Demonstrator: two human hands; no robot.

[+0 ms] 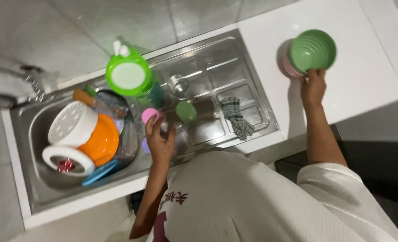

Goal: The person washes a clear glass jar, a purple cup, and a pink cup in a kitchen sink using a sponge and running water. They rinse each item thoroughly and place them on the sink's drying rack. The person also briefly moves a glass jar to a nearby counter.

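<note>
My right hand [313, 85] grips the rim of a green bowl [313, 48], tilted over a pink bowl [287, 66] on the white counter [369, 85]. My left hand [159, 140] is over the steel drainboard [208, 130] at the sink's edge, fingers curled around a small pink cup [148, 114]. A green cup [186, 111] lies just right of that hand.
The sink [37, 179] holds a white perforated lid [71, 123], an orange bowl [102, 141], a white ring-shaped piece [69, 159] and a blue plate edge [99, 172]. A green-lidded container [128, 74], a small steel cup [178, 84] and a checked cloth [236, 117] sit on the drainboard.
</note>
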